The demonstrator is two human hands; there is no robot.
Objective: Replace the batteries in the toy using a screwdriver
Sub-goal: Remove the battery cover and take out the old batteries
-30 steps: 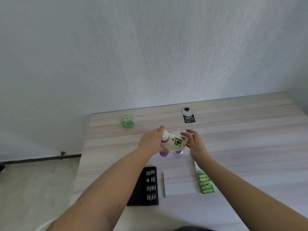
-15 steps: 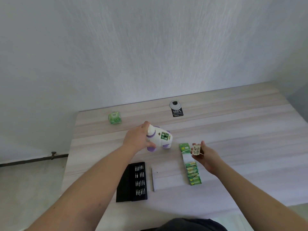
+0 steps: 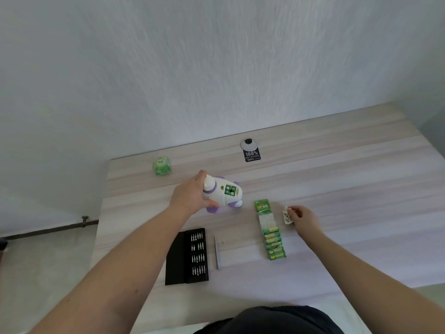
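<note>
A white and purple toy (image 3: 222,192) lies belly-up on the table, its battery bay open with green batteries (image 3: 230,190) showing inside. My left hand (image 3: 190,196) grips the toy at its left end. My right hand (image 3: 302,216) pinches the small white battery cover (image 3: 287,216) low over the table, right of a green strip pack of batteries (image 3: 271,233). A thin silver screwdriver (image 3: 217,253) lies on the table between the pack and a black bit case (image 3: 190,256).
A green cube-shaped object (image 3: 161,166) sits near the table's back left corner. A round cable grommet (image 3: 249,143) and a black "100%" sticker (image 3: 252,155) are at the back edge. The table's left edge (image 3: 101,213) drops to the floor.
My right hand has taken the battery cover off the toy and carried it right and down, beside the battery pack. My left hand keeps hold of the toy.
</note>
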